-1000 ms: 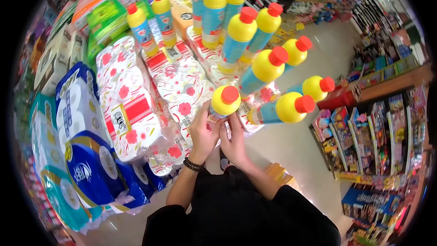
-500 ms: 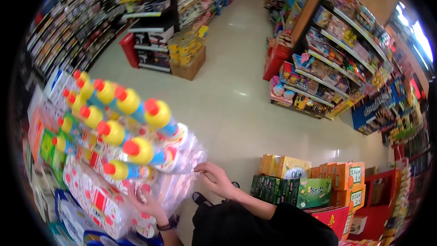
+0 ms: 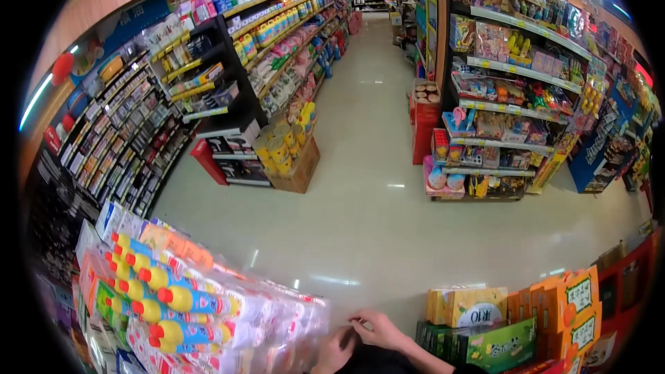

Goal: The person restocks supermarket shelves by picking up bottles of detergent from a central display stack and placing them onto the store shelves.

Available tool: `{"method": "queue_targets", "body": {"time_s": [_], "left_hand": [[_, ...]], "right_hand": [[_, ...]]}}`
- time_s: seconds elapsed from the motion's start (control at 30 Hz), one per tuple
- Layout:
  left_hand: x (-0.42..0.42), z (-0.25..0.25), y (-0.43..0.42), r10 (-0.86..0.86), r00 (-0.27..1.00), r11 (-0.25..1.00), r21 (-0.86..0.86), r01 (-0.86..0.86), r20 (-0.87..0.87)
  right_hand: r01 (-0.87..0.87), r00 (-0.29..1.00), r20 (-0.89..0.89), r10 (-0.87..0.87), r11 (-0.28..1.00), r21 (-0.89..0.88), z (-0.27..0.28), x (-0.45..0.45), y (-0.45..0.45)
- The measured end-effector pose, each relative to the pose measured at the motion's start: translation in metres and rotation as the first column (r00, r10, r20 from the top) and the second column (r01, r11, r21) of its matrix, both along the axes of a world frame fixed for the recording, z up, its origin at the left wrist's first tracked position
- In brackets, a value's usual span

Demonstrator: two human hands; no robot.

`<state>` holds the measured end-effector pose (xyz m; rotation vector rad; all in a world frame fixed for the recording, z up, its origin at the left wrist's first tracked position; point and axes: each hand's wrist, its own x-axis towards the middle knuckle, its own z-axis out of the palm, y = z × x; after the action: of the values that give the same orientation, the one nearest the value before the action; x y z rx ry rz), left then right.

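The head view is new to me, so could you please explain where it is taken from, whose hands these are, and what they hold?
There is no machine here. One camera, worn on a person's head, looks forward and down, so the left hand and right hand at the bottom are the wearer's own, bare and close together. I cannot make out anything held. Left of them, red-capped yellow and blue bottles are grouped on plastic-wrapped packs. To the right are green boxes and orange boxes. Shop shelves stand beyond.
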<state>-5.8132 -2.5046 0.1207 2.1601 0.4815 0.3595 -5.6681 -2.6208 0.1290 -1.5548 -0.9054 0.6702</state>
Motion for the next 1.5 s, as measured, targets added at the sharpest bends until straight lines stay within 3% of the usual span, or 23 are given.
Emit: {"method": "queue_targets", "body": {"time_s": [0.13,0.2,0.3,0.43,0.5,0.73,0.83,0.93,1.13,1.2,1.33,1.43,1.5], "left_hand": [[0.082,-0.011,0.022,-0.085,0.996,0.996,0.035,0.084,0.000],[0.127,-0.022,0.041,-0.096,0.992,0.994,0.061,0.091,0.084],[0.204,-0.040,0.068,-0.079,0.987,0.997,0.013,0.077,0.144],[0.303,-0.053,0.113,-0.121,0.980,0.993,0.010,0.121,0.158],[0.350,-0.035,0.130,-0.172,0.973,0.984,-0.020,0.177,0.151],[0.509,0.015,0.206,-0.335,0.927,0.941,0.016,0.338,0.168],[0.562,0.017,0.235,-0.275,0.944,0.959,-0.021,0.283,0.183],[0.620,0.001,0.270,-0.231,0.958,0.965,-0.081,0.248,0.171],[0.772,-0.017,0.339,-0.221,0.975,0.963,-0.154,0.223,0.027],[0.816,-0.013,0.371,-0.243,0.969,0.944,-0.242,0.226,-0.044],[0.927,0.001,0.442,-0.311,0.950,0.949,-0.059,0.309,-0.027],[1.004,0.012,0.489,-0.203,0.979,0.979,-0.003,0.203,0.009],[1.053,-0.001,0.519,-0.143,0.989,0.989,-0.023,0.144,0.043]], "right_hand": [[0.071,0.994,0.085,-0.073,0.997,0.032,-0.014,0.049,0.006],[0.149,0.983,0.091,-0.157,0.985,0.082,-0.014,0.083,0.016],[0.242,0.970,-0.005,-0.242,0.970,0.008,-0.022,0.143,0.030],[0.224,0.972,-0.021,-0.234,0.950,-0.216,-0.038,0.232,0.051],[0.238,0.971,0.066,-0.229,0.931,-0.277,-0.022,0.280,0.063],[0.341,0.936,0.138,-0.323,0.929,-0.141,0.009,0.434,0.147],[0.342,0.935,-0.041,-0.352,0.927,-0.155,-0.004,0.490,0.186],[0.284,0.955,-0.057,-0.292,0.952,-0.111,-0.024,0.556,0.220],[0.147,0.966,-0.175,-0.190,0.961,-0.235,-0.083,0.731,0.290],[0.160,0.974,-0.123,-0.192,0.959,-0.233,-0.064,0.798,0.328],[0.130,0.972,-0.188,-0.142,0.989,-0.076,-0.050,0.922,0.406],[0.029,0.998,-0.055,-0.033,0.996,-0.080,-0.016,1.008,0.451],[-0.019,0.996,-0.087,0.014,0.998,-0.061,-0.026,1.057,0.480]]}}
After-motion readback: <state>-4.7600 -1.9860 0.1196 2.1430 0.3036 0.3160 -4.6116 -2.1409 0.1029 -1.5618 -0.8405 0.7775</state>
